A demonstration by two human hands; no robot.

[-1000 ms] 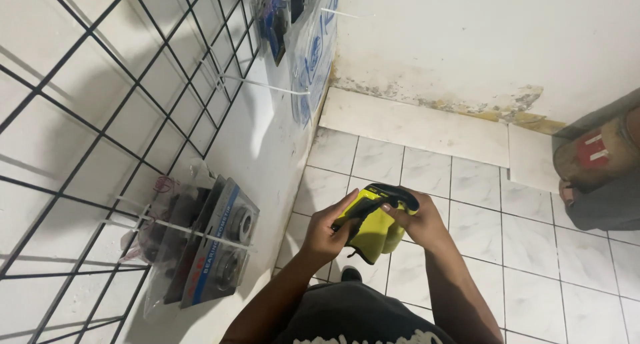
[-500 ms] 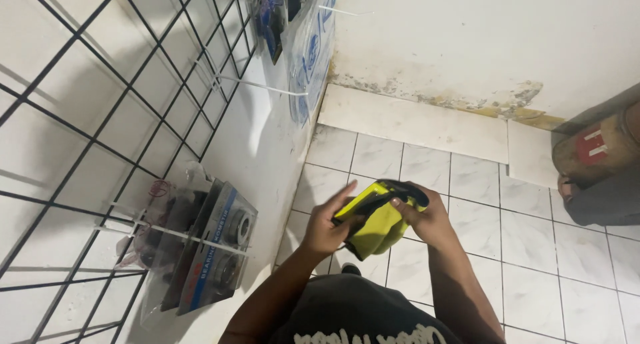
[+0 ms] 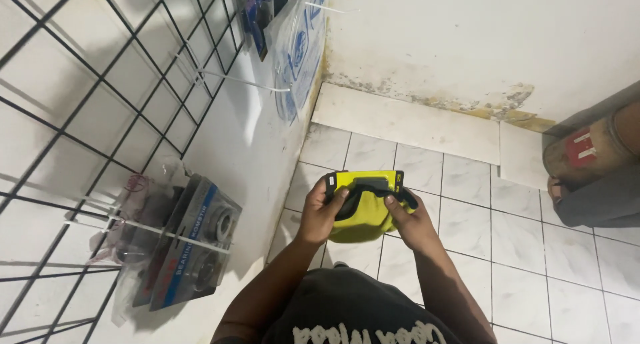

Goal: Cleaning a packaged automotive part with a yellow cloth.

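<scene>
Pouch (image 3: 363, 207) turned flatter; both hands partly hide it.

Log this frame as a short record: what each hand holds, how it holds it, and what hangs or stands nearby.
held item: yellow and black packaged item, in both hands over the white tiled floor
left hand: grip on the item's left edge, thumb on its front
right hand: grip on the item's right edge
left side: black wire grid rack on the wall, with blister-packed parts hanging from a hook
right edge: brown cylinder with a red label
</scene>
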